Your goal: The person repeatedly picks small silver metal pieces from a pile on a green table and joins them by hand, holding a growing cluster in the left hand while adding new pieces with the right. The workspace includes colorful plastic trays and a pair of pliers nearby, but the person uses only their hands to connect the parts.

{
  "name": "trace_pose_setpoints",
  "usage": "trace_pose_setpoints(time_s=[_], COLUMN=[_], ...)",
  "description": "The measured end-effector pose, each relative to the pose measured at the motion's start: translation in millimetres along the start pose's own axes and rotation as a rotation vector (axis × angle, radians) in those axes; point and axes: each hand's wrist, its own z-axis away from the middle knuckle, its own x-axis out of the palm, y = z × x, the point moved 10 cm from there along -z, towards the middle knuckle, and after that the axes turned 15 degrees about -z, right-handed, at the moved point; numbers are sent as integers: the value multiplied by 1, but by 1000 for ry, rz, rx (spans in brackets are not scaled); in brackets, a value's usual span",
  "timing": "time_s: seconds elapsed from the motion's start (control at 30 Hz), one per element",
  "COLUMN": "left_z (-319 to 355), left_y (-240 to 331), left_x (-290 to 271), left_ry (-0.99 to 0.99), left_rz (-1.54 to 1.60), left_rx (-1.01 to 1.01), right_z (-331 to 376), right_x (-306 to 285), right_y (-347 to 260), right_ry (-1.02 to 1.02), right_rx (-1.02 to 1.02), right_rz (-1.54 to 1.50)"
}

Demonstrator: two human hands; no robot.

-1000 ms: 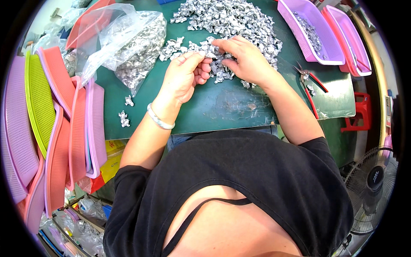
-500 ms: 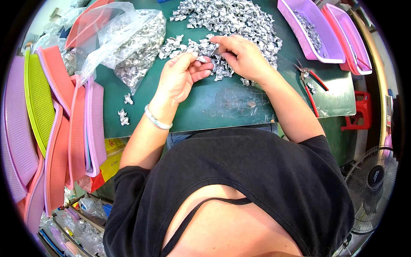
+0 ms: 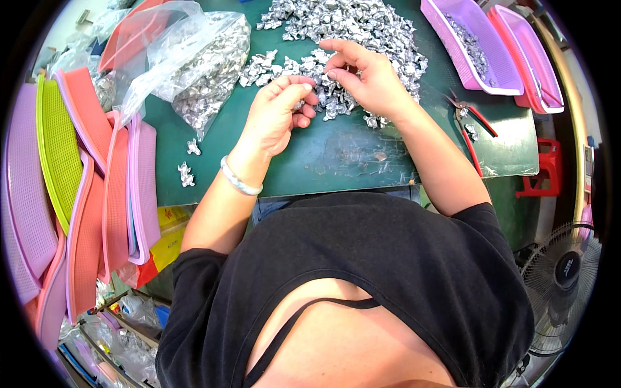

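Observation:
A large heap of small silver metal figures [image 3: 362,29] lies on the green table, its near edge under and around my hands. My left hand [image 3: 275,113] is closed, thumb over curled fingers. A bit of a silver metal figure [image 3: 299,104] shows between them. Just right of it, my right hand [image 3: 372,81] hovers over the near edge of the heap. Its index finger is stretched out, while the thumb and middle finger come together; what they hold, if anything, I cannot make out.
Left of the heap stands a clear plastic bag [image 3: 207,77] of silver figures, with two loose figures nearer me. Red-handled cutters [image 3: 467,123] lie at right below a purple basket [image 3: 475,48]. Stacked colored baskets [image 3: 61,155] crowd the left; a fan [image 3: 568,271] stands lower right.
My hands have drawn slightly apart. The left has shifted a little left with its fingers curled more; the right hand's index finger has lifted away from the thumb.

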Motion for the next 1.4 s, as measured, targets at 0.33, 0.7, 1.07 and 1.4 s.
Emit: trace_pose_setpoints(time_s=[0.33,0.7,1.07,1.4], left_z=[-4,-2,1,6], left_y=[-4,-8,-8,1], left_x=[4,1,-1,-7], left_ry=[-11,-13,-12,61], left_rz=[1,100,123,183], left_rx=[-41,-86,-74,-8], right_z=[1,6,5,4], right_x=[9,17,16,8], right_y=[-15,-12,-15,-9], right_ry=[-121,-198,-171,-128], right_rx=[-126,-160,-184,-94], right_rz=[225,386,395,65])
